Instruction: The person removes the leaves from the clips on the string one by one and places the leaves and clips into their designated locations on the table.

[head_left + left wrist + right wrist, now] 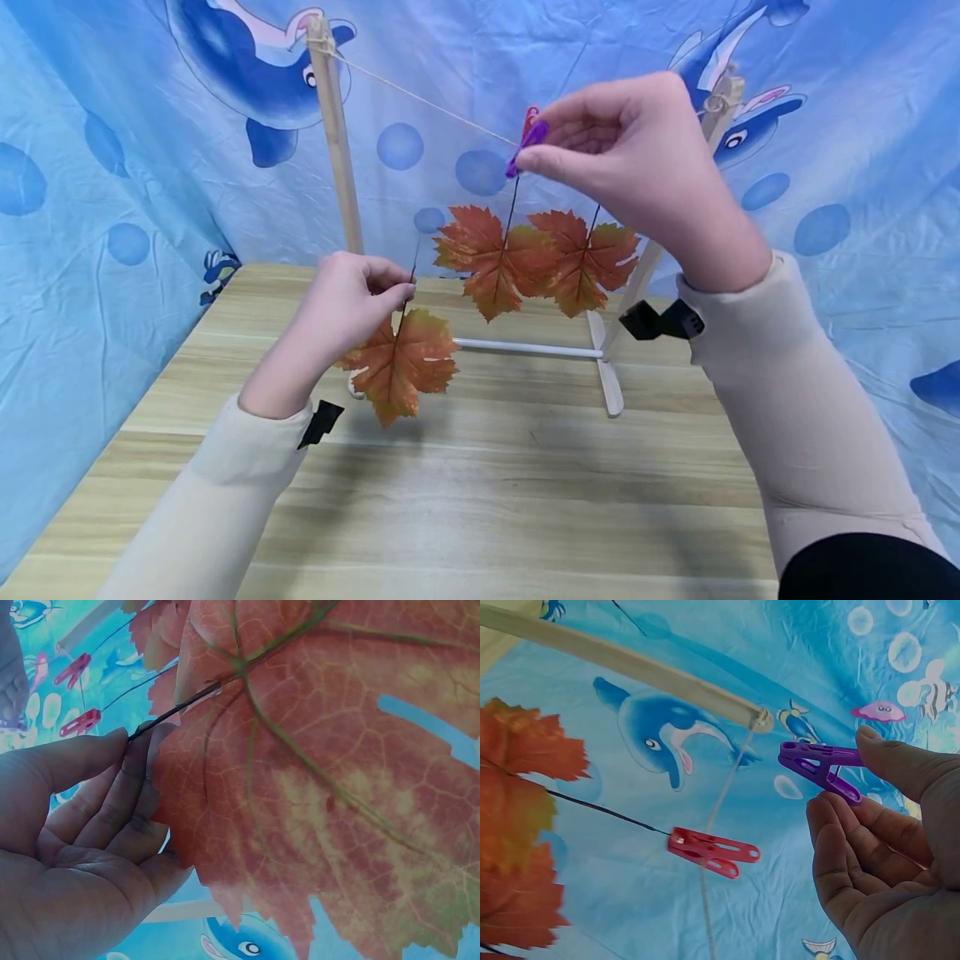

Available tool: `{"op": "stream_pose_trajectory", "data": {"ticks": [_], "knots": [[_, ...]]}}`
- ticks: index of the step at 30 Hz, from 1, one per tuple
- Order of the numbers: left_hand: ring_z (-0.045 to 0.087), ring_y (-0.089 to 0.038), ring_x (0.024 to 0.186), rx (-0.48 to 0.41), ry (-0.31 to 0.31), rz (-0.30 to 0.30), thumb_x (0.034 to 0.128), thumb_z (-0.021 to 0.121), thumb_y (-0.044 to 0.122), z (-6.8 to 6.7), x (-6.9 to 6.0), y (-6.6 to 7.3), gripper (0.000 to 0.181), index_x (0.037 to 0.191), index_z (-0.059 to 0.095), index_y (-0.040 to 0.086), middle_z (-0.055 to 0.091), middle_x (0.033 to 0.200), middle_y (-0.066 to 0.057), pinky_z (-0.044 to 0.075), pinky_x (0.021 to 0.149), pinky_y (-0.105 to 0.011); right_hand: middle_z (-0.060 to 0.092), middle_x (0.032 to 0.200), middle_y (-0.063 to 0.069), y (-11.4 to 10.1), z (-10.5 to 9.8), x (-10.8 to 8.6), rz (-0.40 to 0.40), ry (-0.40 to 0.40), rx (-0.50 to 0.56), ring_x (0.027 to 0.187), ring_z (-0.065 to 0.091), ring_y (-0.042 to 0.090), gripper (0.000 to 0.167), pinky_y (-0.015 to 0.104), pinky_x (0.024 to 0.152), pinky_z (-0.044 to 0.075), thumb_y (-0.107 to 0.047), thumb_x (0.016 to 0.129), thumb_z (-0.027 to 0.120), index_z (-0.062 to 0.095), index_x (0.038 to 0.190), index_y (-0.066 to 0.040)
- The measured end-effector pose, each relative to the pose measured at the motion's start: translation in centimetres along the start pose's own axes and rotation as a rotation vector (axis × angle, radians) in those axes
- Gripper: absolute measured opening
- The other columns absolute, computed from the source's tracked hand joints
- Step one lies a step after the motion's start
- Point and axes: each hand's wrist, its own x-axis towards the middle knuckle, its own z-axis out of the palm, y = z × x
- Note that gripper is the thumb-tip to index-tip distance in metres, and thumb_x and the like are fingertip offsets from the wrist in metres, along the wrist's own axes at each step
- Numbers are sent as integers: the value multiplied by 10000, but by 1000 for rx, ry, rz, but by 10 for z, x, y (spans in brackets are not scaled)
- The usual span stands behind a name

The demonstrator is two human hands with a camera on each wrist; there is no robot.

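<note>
My left hand (356,292) pinches the dark stem of an orange-red maple leaf (405,367), which hangs below the fingers, lower than the string. Between thumb and fingertips, my right hand (637,158) holds a purple clothespin (821,769) by its handles. In the head view this clothespin overlaps the string and a red clothespin (530,119); the right wrist view shows it apart from the red clothespin (712,851), which clips a leaf stem onto the string (727,787). Two more maple leaves (495,258) hang side by side under the string.
A wooden post (333,142) stands left and another post (720,112) right, with the string tied between their tops. A white rod (525,347) runs low between them, and a foot (611,387) rests on the wooden table (465,517). Behind hangs a blue dolphin-print cloth (420,67).
</note>
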Motion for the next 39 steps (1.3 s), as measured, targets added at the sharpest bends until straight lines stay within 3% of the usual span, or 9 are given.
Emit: {"op": "stream_pose_trajectory", "data": {"ticks": [6, 16, 21, 28, 39], "knots": [[665, -180, 752, 8, -20, -26, 976, 703, 107, 0, -8, -2, 106, 1005, 800, 75, 744, 875, -23, 519, 625, -367, 744, 905, -5, 9, 6, -24, 8, 6, -2, 801, 692, 139, 228, 249, 714, 524, -228, 867, 842, 804, 1047, -94], [676, -184, 763, -1, -40, -33, 954, 722, 85, 7, -18, -8, 93, 984, 802, 48, 742, 845, -22, 522, 707, -382, 737, 889, -5, 40, 24, -64, 77, -29, 115, 755, 702, 183, 212, 270, 645, 561, -176, 858, 850, 799, 1048, -96], [680, -195, 789, 7, -78, -39, 955, 713, 61, 11, -22, -13, 95, 993, 798, 45, 739, 850, -17, 527, 727, -393, 735, 924, -18, 59, 31, -81, 150, -60, 96, 788, 689, 152, 261, 270, 682, 562, -194, 863, 845, 797, 1112, -136], [652, -178, 739, 15, -135, -29, 955, 707, 58, 22, -24, -21, 87, 968, 791, 41, 716, 781, 19, 515, 672, -375, 746, 951, -14, 79, 41, -104, 288, -106, 116, 817, 698, 145, 242, 302, 679, 572, -243, 855, 847, 805, 1078, -161], [659, -157, 753, 20, -262, -51, 964, 681, 44, 40, -27, -32, 109, 1004, 775, 5, 721, 827, -6, 533, 680, -354, 732, 917, -26, 109, 66, -129, 377, -164, 121, 799, 687, 159, 267, 330, 641, 563, -301, 853, 857, 787, 1063, -153]]}}
